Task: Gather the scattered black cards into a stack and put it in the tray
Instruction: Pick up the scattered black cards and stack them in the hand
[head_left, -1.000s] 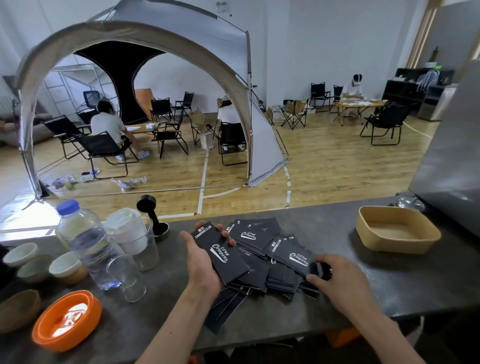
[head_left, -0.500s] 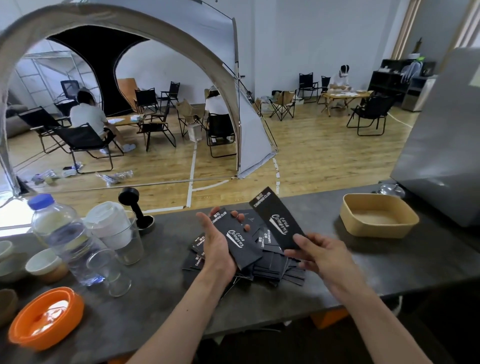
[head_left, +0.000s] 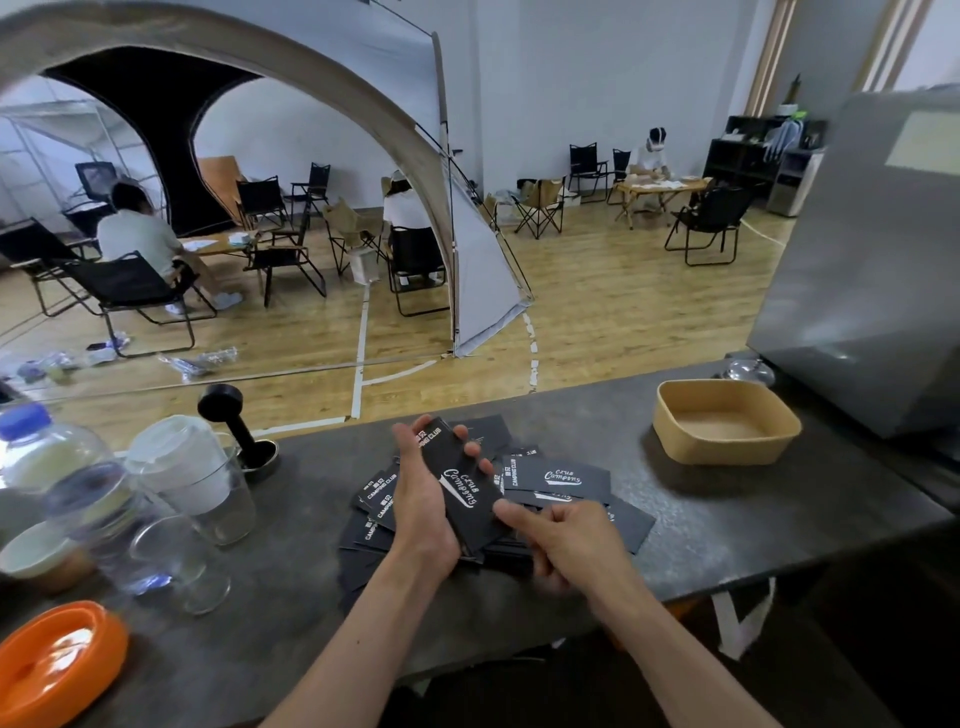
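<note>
While the left hand (head_left: 422, 501) cups a small stack of black cards (head_left: 460, 483), fingers curled over its far edge, the right hand (head_left: 563, 540) pinches the stack's near corner. Scattered cards (head_left: 563, 475) lie mid-counter (head_left: 519, 613); the tan tray (head_left: 727, 421) sits toward the right edge.

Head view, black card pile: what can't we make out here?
- Black printed cards on the grey counter: the count is unknowable; the left hand and right hand cover the middle of the pile.
- Cards in the left hand: one face shows; how many lie beneath is hidden.
- Right hand fingertips: curled under, so contact with cards is unclear.
- Tan shallow tray: near inner wall hidden by its rim.
- Clear plastic bottle: blurred.
</note>
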